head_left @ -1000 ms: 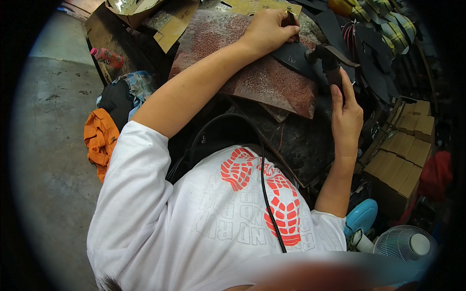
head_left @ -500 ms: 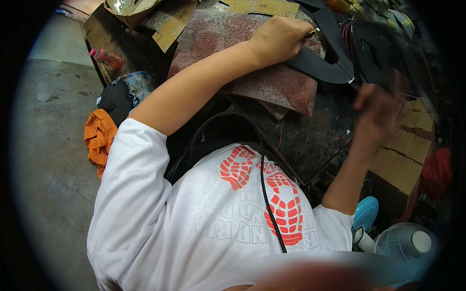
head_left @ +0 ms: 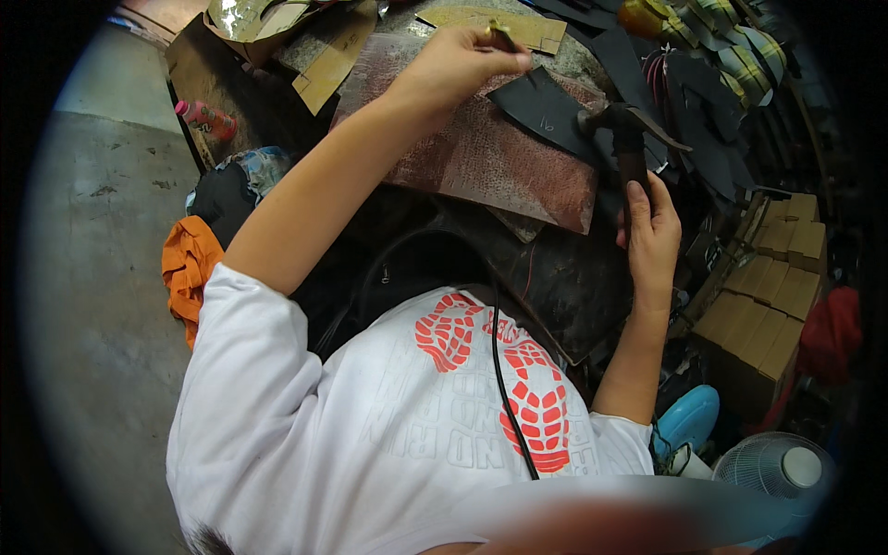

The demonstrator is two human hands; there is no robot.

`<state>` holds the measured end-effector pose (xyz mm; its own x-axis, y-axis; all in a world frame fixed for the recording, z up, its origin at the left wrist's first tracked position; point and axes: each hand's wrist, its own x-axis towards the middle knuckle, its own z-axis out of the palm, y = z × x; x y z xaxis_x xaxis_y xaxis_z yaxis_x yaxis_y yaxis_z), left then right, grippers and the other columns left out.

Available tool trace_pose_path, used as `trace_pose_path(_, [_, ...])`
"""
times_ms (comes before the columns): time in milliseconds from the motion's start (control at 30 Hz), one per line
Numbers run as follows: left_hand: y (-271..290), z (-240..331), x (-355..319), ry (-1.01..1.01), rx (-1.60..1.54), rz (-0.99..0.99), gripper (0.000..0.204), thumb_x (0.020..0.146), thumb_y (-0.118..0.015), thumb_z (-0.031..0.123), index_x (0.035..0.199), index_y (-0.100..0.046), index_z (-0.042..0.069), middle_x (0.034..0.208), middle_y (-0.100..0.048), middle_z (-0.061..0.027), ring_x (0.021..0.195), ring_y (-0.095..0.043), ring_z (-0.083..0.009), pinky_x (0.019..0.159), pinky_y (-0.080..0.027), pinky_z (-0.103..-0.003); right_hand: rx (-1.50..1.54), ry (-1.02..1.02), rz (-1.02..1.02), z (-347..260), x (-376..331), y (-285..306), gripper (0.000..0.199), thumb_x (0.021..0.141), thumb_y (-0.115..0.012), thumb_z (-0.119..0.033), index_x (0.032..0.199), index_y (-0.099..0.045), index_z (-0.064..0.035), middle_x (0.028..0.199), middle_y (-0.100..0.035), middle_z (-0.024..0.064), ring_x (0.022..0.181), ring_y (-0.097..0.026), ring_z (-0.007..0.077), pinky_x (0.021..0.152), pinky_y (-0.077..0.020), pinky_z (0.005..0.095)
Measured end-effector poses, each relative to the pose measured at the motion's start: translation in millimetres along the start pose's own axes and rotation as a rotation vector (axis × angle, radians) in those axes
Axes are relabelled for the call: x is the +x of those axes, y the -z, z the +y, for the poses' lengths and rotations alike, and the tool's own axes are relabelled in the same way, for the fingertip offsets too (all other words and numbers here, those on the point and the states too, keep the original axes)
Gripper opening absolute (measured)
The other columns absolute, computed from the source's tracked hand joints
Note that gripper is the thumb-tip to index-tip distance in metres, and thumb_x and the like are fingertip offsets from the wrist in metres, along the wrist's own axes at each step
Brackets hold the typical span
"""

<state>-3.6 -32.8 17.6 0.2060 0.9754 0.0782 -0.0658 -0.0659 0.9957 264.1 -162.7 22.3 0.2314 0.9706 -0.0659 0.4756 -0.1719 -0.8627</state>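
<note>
My left hand (head_left: pixel 444 72) is raised over the far part of a worn reddish board (head_left: pixel 462 171). A short metal punch (head_left: pixel 502 37) is pinched between its thumb and fingers. Flat on the board, just right of that hand, lies a dark cut piece of sheet material (head_left: pixel 546 109) with a pale mark. My right hand (head_left: pixel 655 227) is wrapped round the handle of a hammer (head_left: pixel 631 143). The hammer's head is up, beside the right end of the dark piece.
More dark cut pieces (head_left: pixel 698 106) lie to the right. Yellowish card templates (head_left: pixel 333 65) are at the far left. A pink bottle (head_left: pixel 208 120), orange cloth (head_left: pixel 191 268), stacked cartons (head_left: pixel 763 305) and a fan (head_left: pixel 772 472) stand around the bench. A black cable (head_left: pixel 499 370) crosses my shirt.
My left hand has moved left with the punch, off the dark piece. My right hand, blurred before, has come left toward the board, and the hammer now shows plainly.
</note>
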Motion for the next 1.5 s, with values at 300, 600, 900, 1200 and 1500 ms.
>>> trace_pose_path(300, [-17.4,6.9,24.6,0.133,0.237,-0.294,0.020,0.093,-0.074,0.022,0.109,-0.073,0.009,0.098,-0.071,0.0001,0.087,-0.067,-0.0109,0.074,-0.055,-0.027,0.195,0.004,0.010,-9.4,7.7,-5.2,0.039,0.104,-0.062,-0.029,0.136,-0.061,-0.0057,0.079,-0.057,-0.0008,0.060,-0.050,0.0036,0.051,-0.0410,0.0206])
trace_pose_path(600, [7.2,31.6,97.0,0.012,1.045,-0.519,0.024,0.084,-0.073,0.030,0.096,-0.078,0.009,0.087,-0.075,-0.0094,0.080,-0.071,-0.0237,0.074,-0.055,-0.039,-0.232,0.301,0.103,-20.8,2.9,-1.2,0.047,0.100,-0.067,-0.023,0.146,-0.056,-0.0178,0.113,-0.071,0.0121,0.090,-0.069,0.0200,0.076,-0.0521,0.0325])
trace_pose_path(900, [-3.4,6.7,72.8,-0.477,1.013,-0.058,0.022,0.081,-0.069,0.018,0.092,-0.073,0.000,0.088,-0.072,-0.0211,0.091,-0.069,-0.0399,0.083,-0.054,-0.048,-0.454,0.357,0.143,-15.1,6.8,-9.4,0.047,0.100,-0.066,-0.031,0.146,-0.056,-0.0233,0.117,-0.072,0.0185,0.102,-0.072,0.0374,0.082,-0.0557,0.0411])
trace_pose_path(1200, [-9.6,-4.0,56.3,-0.406,0.771,0.053,0.018,0.088,-0.070,0.015,0.093,-0.068,-0.002,0.081,-0.071,-0.0177,0.077,-0.070,-0.0282,0.070,-0.053,-0.041,-0.450,0.355,0.134,-17.4,5.9,-8.9,0.048,0.102,-0.064,-0.033,0.148,-0.054,-0.0262,0.116,-0.073,0.0189,0.103,-0.073,0.0364,0.083,-0.0559,0.0418])
trace_pose_path(1500, [-14.8,-42.3,54.0,-0.186,0.134,-0.025,0.012,0.092,-0.071,0.008,0.100,-0.069,-0.001,0.086,-0.072,-0.0101,0.073,-0.068,-0.0146,0.067,-0.056,-0.030,-0.479,0.336,0.133,-6.1,9.1,-11.1,0.047,0.103,-0.061,-0.035,0.147,-0.053,-0.0256,0.118,-0.072,0.0188,0.104,-0.071,0.0393,0.084,-0.0554,0.0440])
